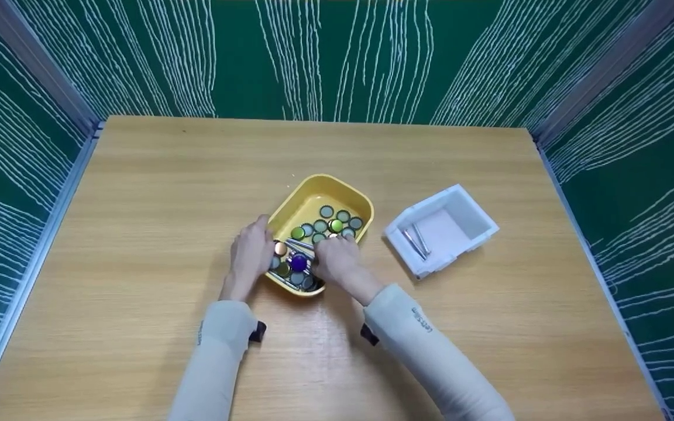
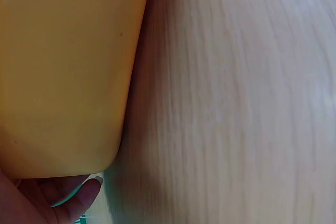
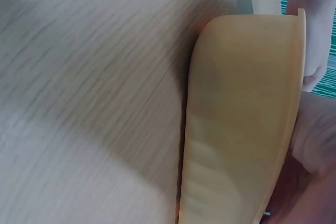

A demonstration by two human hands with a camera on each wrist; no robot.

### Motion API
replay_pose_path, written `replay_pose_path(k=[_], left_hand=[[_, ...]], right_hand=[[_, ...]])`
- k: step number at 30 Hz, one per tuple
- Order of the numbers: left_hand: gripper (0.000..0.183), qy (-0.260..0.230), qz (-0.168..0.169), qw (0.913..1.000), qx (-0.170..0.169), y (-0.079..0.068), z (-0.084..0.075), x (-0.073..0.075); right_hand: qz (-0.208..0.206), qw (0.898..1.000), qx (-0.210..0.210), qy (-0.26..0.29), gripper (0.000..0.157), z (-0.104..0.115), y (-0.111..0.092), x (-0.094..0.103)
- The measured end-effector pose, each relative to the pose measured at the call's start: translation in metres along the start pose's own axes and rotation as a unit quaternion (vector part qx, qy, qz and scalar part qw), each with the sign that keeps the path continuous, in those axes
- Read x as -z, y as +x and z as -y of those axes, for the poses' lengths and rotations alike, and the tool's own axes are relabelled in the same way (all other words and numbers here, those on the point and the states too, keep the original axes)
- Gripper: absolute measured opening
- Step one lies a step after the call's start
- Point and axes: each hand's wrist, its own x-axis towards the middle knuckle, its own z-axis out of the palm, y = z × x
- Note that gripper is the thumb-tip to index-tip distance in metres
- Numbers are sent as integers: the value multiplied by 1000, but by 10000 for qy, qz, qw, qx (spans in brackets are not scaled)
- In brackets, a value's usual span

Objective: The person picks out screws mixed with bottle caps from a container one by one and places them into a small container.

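Inside the yellow bin (image 1: pixel 319 193), the rods (image 1: pixel 300 244) lie just left of the right hand (image 1: pixel 339 260), the nearer hand, their long axis slanting toward its knuckles. Its fingertips are hidden, so whether they pinch anything I cannot tell; the left hand (image 1: pixel 250 250) grips the bin's side.

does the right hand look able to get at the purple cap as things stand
Probably yes: the right hand reaches into the yellow tub, close beside the purple cap, and nothing seems to cover it.
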Motion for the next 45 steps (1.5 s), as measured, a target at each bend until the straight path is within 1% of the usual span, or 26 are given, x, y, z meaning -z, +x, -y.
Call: replay_pose_path(k=[6, 12, 17, 22, 25, 30, 32, 35, 39, 43, 45], left_hand=[[38, -3, -56, 10000, -34, -1, 0, 0], [36, 138, -86, 9999, -33, -1, 1, -3], [39, 71, 0, 10000, 4, -2, 0, -2], [38, 39, 1, 10000, 17, -2, 0, -1], [39, 25, 26, 10000, 52, -2, 1, -1], [39, 18, 32, 9999, 126, -2, 3, -1], [39, 13, 22, 9999, 103, -2, 3, 0], [38, 32, -31, 10000, 48, -2, 2, -1], [38, 64, -154, 9999, -34, -3, 1, -1], [39, 23, -185, 9998, -88, -3, 0, -1], [38, 26, -170, 9998, -79, -3, -1, -2]], right_hand=[[-30, 9996, -191, -192, 16, 1, 0, -2], [-22, 9991, -261, -347, 20, 3, -1, -6], [39, 9992, -267, -308, 20, 4, 1, -6], [236, 9983, -461, -267, 22, 6, 3, -4], [278, 9978, -543, -266, 20, 7, 3, -5], [65, 9988, -435, -231, 17, 7, 3, -7], [20, 9991, -362, -225, 21, 7, 2, -8], [107, 9994, -251, -210, 32, 5, 2, -9], [271, 9993, -75, -237, 37, 1, 1, -10], [388, 9989, 45, -263, 34, -2, 1, -9], [439, 9988, 37, -211, 29, -3, 2, -8]])
